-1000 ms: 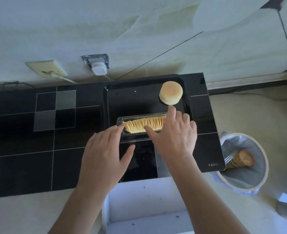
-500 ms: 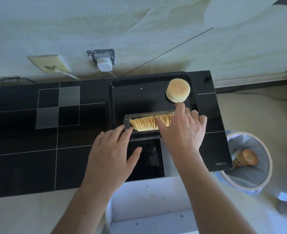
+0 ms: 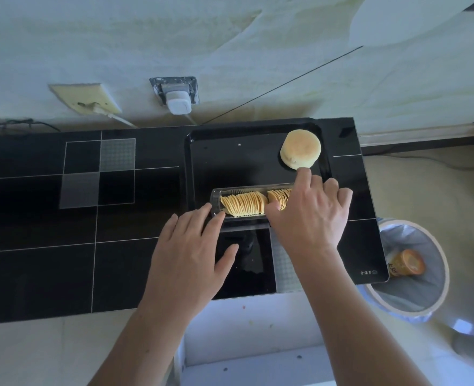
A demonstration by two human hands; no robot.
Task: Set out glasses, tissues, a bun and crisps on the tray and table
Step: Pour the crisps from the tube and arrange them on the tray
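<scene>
A black tray [image 3: 192, 162] lies on the black glass table [image 3: 35, 260]. A round pale bun [image 3: 300, 149] sits in the tray's far right corner. Along the tray's near edge lies a clear plastic crisp container [image 3: 215, 200] holding a row of stacked crisps [image 3: 244, 203]. My left hand [image 3: 191, 254] has straight fingers, their tips touching the container's left end. My right hand [image 3: 311, 218] covers the container's right end, thumb on the near side and fingers over the far side. Its index fingertip reaches the bun's near edge.
A lined waste bin [image 3: 431, 246] stands on the floor right of the table with an orange tub [image 3: 405, 263] inside. A white box [image 3: 244, 330] sits below the table's near edge. Wall sockets with a white plug [image 3: 178, 103] are behind the table.
The view has shifted slightly. Both hands stay at the crisp container's ends. A small gap now shows in the crisp row beside my right thumb.
</scene>
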